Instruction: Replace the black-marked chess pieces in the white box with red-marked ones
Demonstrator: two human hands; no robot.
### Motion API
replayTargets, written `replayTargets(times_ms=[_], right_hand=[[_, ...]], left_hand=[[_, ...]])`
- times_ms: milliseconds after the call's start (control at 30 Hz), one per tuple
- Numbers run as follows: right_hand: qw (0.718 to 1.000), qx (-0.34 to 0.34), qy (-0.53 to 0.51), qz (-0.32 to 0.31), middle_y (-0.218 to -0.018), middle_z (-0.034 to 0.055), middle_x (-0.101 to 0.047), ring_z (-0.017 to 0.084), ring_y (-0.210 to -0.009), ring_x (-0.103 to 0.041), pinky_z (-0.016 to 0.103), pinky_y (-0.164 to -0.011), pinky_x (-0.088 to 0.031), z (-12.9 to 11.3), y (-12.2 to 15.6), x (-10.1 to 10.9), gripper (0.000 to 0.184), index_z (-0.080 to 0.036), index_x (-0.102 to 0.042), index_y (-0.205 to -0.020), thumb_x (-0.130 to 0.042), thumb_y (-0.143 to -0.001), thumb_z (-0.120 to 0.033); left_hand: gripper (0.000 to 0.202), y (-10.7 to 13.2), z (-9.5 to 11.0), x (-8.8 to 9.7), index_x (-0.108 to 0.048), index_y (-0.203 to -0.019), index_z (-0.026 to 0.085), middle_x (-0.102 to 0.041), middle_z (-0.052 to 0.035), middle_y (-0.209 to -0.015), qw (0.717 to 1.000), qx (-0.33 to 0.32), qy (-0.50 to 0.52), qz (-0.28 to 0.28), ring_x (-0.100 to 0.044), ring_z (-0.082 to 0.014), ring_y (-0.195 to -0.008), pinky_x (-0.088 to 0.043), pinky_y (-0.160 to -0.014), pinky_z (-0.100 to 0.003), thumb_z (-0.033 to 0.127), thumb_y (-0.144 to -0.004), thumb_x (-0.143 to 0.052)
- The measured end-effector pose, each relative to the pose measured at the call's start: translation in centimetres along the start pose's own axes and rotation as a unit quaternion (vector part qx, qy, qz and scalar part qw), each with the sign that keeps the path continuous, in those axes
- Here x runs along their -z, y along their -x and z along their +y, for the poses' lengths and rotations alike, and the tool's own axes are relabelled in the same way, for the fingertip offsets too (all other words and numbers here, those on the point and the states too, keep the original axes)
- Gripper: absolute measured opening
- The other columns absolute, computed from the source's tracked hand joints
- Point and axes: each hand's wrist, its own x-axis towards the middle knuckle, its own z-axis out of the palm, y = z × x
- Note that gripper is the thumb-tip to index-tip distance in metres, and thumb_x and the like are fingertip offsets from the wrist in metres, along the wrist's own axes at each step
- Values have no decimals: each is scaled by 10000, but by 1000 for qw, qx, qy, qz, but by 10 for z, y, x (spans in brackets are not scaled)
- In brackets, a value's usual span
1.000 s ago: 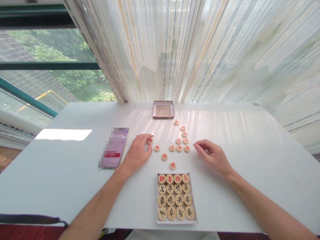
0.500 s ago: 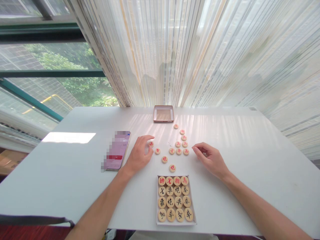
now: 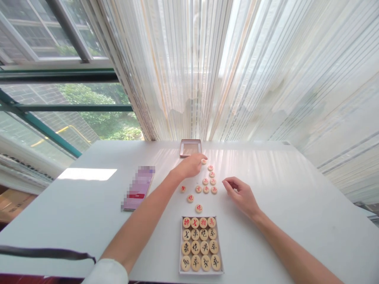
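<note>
Nearest us, close to the table's (image 3: 281, 177) near edge, a white tray (image 3: 189, 272) holds sixteen round, pale wooden pieces (image 3: 195, 247): three rows lettered black, 卒 repeating, the far row red, 帥 leftmost. Beyond lie loose red pieces (image 3: 199, 208), two 炮 foremost, then 兵 among others. Our right hand (image 3: 241, 197), half open, nothing seen in it, is near the rightmost 兵; tabletop runs wide to its right. Leftward, a phone (image 3: 140, 185), screen pixelated. Our left hand (image 3: 194, 165) curls at the farthest loose piece (image 3: 204, 162); we cannot tell whether it grips. A shallow brown-rimmed box (image 3: 189, 148) sits just behind.
</note>
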Motion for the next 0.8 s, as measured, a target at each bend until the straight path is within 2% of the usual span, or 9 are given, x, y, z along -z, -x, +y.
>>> replayTargets(times_ms=[133, 300, 433, 533, 800], right_hand=[[1000, 4, 4, 15, -801, 42, -679, 189, -691, -596, 300, -616, -497, 1, -2, 4, 283, -200, -673, -913, -585, -968, -463], [1000, 6, 3, 11, -807, 43, -687, 192, -705, -603, 303, -638, -504, -1, -3, 6, 286, -201, -681, -903, -594, -964, -466], [1000, 7, 1, 5, -820, 48, -694, 202, -726, -610, 310, -649, -501, -2, -3, 6, 297, -203, -684, -901, -596, -959, -480], [1000, 5, 1, 4, -804, 44, -682, 200, -712, -596, 311, -642, -495, -1, -3, 5, 302, -205, -682, -900, -593, -959, -487], [1000, 0, -1, -9, -808, 37, -678, 192, -713, -602, 305, -641, -491, 1, -2, 5, 295, -203, -678, -902, -587, -967, -476]], left_hand=[[333, -4, -3, -11, -660, -1165, 183, -688, -104, -1275, 999, -11, -30, -31, -639, -262, -1192, -513, -1042, -413, 76, -919, -464], [322, 3, -16, -17, -633, -1229, 216, -645, -85, -1345, 998, -18, -44, -37, -596, -247, -1272, -477, -1096, -410, 147, -957, -475], [318, 2, -23, -17, -625, -1239, 234, -643, -68, -1343, 998, -26, -47, -35, -624, -240, -1237, -501, -1068, -403, 169, -961, -482], [323, 1, -23, -17, -625, -1237, 237, -644, -60, -1345, 998, -32, -48, -30, -629, -233, -1228, -502, -1065, -400, 156, -965, -471], [340, 5, -17, -18, -629, -1256, 213, -622, -82, -1388, 997, -35, -55, -34, -542, -246, -1341, -435, -1140, -412, 141, -959, -480]])
